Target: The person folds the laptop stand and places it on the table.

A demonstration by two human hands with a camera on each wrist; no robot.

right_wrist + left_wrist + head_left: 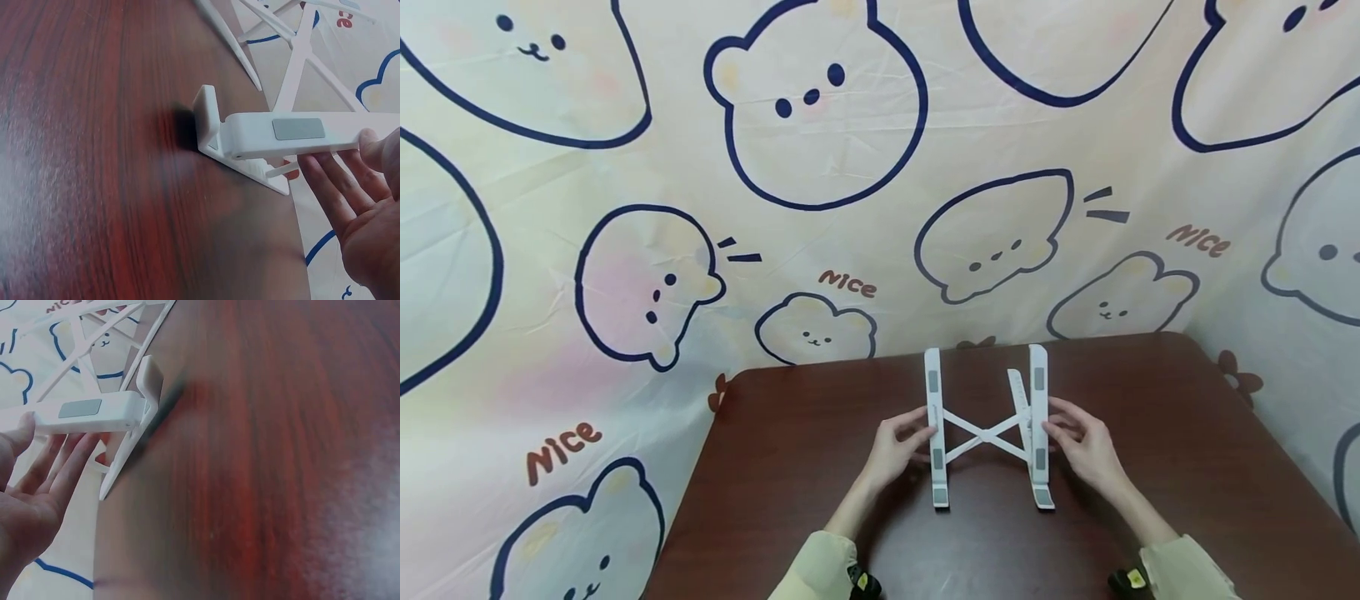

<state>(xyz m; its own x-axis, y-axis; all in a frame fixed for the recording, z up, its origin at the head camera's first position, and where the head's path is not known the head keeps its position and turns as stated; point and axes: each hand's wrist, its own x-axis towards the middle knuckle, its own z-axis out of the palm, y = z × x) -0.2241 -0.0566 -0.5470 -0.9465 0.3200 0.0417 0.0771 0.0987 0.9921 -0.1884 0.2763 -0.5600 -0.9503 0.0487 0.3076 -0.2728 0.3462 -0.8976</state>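
A white folding laptop stand point(984, 435) with grey pads stands unfolded on the table, its two side arms joined by an X-shaped brace. My left hand point(895, 447) grips the left arm of the stand, thumb on the upper side and fingers below, as the left wrist view shows near the grey pad point(80, 408). On the other side my right hand point(1088, 450) holds the right arm the same way, its thumb close to a grey pad point(299, 129). Upturned lips point(207, 115) form the arms' near ends. The fingertips under the arms are partly hidden.
The dark brown wooden table point(790, 467) has rounded far corners. Behind it and to the sides hangs a pale cloth point(820, 250) with cartoon bears and the word "Nice". The cloth meets the table's far edge just beyond the stand.
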